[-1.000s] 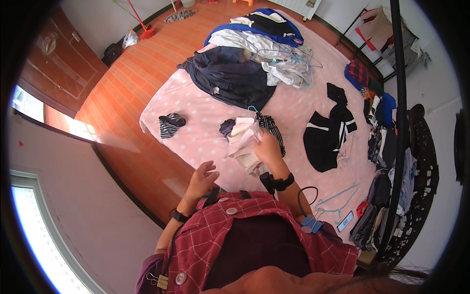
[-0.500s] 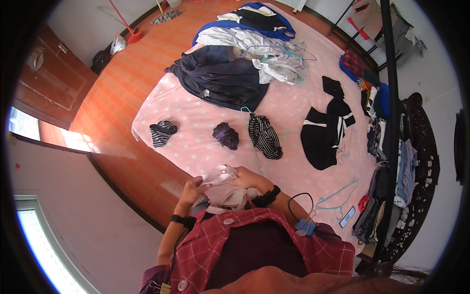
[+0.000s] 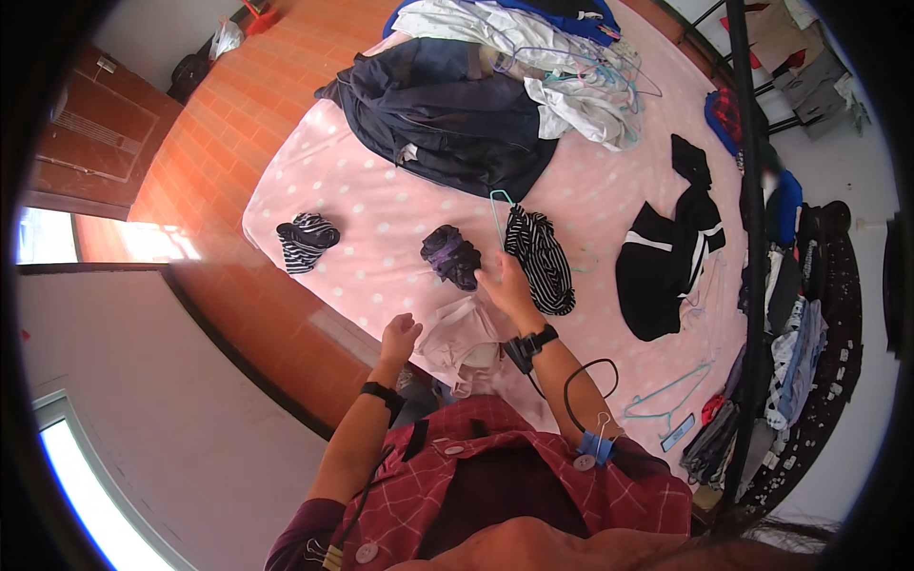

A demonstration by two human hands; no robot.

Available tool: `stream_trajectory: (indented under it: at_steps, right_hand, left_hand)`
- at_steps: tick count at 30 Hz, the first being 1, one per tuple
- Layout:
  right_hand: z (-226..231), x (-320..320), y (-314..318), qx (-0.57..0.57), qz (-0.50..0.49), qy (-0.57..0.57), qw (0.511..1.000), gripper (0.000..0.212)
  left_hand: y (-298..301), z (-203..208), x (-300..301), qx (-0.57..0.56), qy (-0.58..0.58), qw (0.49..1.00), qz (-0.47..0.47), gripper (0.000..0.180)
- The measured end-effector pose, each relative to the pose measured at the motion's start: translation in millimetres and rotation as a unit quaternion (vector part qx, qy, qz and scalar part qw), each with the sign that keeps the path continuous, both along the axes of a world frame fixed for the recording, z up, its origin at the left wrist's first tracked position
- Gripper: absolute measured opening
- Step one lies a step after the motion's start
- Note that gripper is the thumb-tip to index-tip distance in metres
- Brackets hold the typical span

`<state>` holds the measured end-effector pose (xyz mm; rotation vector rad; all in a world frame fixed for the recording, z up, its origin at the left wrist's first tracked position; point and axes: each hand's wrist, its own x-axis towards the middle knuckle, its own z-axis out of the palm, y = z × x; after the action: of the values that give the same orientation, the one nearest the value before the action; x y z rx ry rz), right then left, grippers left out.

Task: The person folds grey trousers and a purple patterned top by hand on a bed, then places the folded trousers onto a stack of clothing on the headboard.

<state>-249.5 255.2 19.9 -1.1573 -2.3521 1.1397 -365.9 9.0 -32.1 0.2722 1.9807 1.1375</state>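
Observation:
A crumpled light pink garment (image 3: 464,333) lies at the near edge of the bed, between my hands. Just left of it is my left hand (image 3: 401,333), its fingers curled in with nothing visible in them. My right hand (image 3: 507,285) is above the garment's far right side, thumb and fingers apart and holding nothing. Close to its fingertips sits a rolled dark purple and black bundle (image 3: 450,257). A black-and-white striped garment (image 3: 539,262) with a light blue hanger (image 3: 499,205) lies just right of that hand. Farther left rests another striped bundle (image 3: 307,243).
The bed has a pink dotted cover (image 3: 357,205). At its far side are a dark jacket (image 3: 428,124) and white clothes (image 3: 581,105) with hangers. On the right lie a black garment with white bands (image 3: 657,271), a hanger (image 3: 669,392), a phone (image 3: 677,433) and stacked clothes beyond a black pole (image 3: 755,285).
Both hands have let go of the pink garment, which now lies on the bed. My right hand has moved forward, beside the purple bundle. The view has shifted.

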Motion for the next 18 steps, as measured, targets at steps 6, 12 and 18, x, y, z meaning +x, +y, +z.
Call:
stream_trajectory:
  at_steps: [6, 12, 18]
  right_hand:
    - [-25, -78, 23, -0.125, 0.058, -0.066, 0.988, 0.078]
    - [-44, -94, 22, -0.132, 0.12, -0.082, 0.981, 0.056]
    - [-27, -65, -1, -0.293, 0.088, 0.134, 0.943, 0.041]
  left_hand:
    - [30, 37, -34, 0.025, -0.149, 0.984, 0.098, 0.048]
    - [40, 34, -42, 0.041, -0.223, 0.963, 0.144, 0.054]
    - [57, 62, -48, 0.143, -0.268, 0.938, 0.164, 0.062]
